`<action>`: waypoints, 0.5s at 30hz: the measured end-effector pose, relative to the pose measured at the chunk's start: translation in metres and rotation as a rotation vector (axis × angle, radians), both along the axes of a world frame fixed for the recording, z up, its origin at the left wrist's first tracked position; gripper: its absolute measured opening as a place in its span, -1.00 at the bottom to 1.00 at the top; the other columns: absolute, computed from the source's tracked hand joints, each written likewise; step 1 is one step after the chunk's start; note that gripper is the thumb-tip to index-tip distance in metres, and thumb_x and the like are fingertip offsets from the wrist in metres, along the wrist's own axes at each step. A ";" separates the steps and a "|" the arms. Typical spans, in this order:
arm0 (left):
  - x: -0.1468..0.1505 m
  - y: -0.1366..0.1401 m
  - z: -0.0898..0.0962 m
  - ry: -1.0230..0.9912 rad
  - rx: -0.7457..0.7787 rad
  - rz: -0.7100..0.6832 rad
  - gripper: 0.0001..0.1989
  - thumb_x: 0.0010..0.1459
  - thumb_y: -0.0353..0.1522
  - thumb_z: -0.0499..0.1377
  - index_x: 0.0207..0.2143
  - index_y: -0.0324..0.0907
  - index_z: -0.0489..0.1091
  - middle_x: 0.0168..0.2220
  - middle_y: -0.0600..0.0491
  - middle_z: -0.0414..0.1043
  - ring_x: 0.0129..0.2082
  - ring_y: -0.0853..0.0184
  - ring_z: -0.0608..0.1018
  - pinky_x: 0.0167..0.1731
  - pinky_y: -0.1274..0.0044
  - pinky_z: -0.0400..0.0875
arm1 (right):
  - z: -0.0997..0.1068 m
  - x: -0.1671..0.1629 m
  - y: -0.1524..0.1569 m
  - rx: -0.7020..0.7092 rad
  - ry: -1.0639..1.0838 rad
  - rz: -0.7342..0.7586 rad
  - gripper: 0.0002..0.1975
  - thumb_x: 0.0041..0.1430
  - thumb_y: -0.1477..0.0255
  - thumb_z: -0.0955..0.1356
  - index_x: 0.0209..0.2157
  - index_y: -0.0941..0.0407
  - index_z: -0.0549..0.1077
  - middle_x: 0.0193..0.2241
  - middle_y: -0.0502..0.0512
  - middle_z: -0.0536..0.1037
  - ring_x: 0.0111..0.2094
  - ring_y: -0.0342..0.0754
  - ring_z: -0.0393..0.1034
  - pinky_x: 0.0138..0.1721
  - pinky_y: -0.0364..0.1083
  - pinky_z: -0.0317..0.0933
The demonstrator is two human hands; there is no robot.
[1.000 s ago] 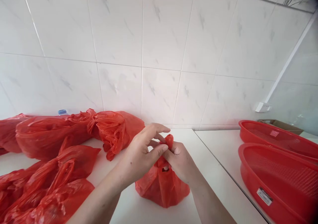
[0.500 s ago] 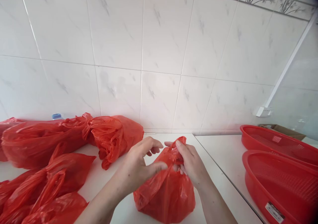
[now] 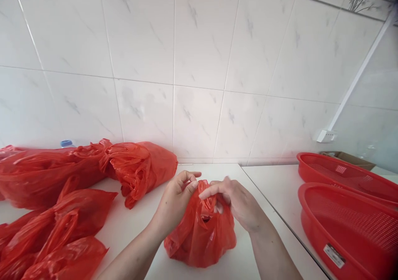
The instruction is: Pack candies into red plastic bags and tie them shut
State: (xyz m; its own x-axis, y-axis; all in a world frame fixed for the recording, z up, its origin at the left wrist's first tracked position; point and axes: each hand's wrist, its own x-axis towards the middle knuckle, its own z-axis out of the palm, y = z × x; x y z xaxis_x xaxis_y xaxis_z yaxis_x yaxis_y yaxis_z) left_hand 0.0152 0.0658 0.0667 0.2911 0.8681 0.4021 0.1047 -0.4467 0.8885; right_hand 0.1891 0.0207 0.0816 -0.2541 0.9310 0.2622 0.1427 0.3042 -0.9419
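Note:
A filled red plastic bag (image 3: 199, 242) stands on the white table in front of me, its top gathered upward and a small gap showing near the handles. At the left of that top, my left hand (image 3: 176, 195) pinches the plastic between thumb and fingers. My right hand (image 3: 241, 201) grips the bag's neck from the right, forefinger laid across the gathered plastic and other fingers curled behind it. What the bag contains is hidden.
Several red plastic bags (image 3: 77, 213) lie to the left, one bulky bag (image 3: 155, 160) near the tiled wall. A blue bottle cap (image 3: 66, 143) shows behind them. Two red plastic baskets (image 3: 314, 226) and a cardboard box (image 3: 357, 160) stand on the right. A seam divides the tabletop.
My left hand has closed from an open pose onto the bag's top. My right hand has shifted its grip, forefinger now across the plastic. The bag's top sits slightly lower and further left.

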 end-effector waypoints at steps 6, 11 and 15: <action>0.001 -0.009 0.002 0.048 -0.011 -0.018 -0.81 0.22 -0.31 0.05 -0.46 -0.14 0.23 -0.53 0.20 0.22 -0.51 0.43 0.30 -0.47 0.60 0.20 | -0.006 -0.008 0.004 0.006 -0.269 -0.390 -0.65 0.05 0.46 0.30 -0.10 -0.10 0.43 -0.55 -0.13 0.30 -0.54 -0.20 0.17 -0.49 -0.19 0.08; 0.002 -0.013 0.000 0.173 0.066 0.014 -0.93 0.14 -0.40 0.10 -0.41 -0.10 0.25 -0.43 0.18 0.37 -0.38 0.37 0.41 -0.37 0.55 0.26 | -0.005 -0.007 0.005 -0.048 -0.227 -0.347 -0.65 0.09 0.49 0.20 -0.15 0.00 0.50 -0.48 -0.05 0.45 -0.49 -0.17 0.28 -0.41 -0.15 0.18; 0.003 -0.013 0.001 0.325 0.293 0.121 -0.90 0.10 -0.47 0.09 -0.44 -0.10 0.27 -0.35 0.12 0.40 -0.33 0.33 0.42 -0.34 0.51 0.27 | 0.001 -0.002 0.003 -0.026 -0.057 -0.182 -0.73 0.16 0.34 0.26 -0.16 0.08 0.48 -0.34 0.02 0.50 -0.33 -0.13 0.35 -0.22 -0.10 0.23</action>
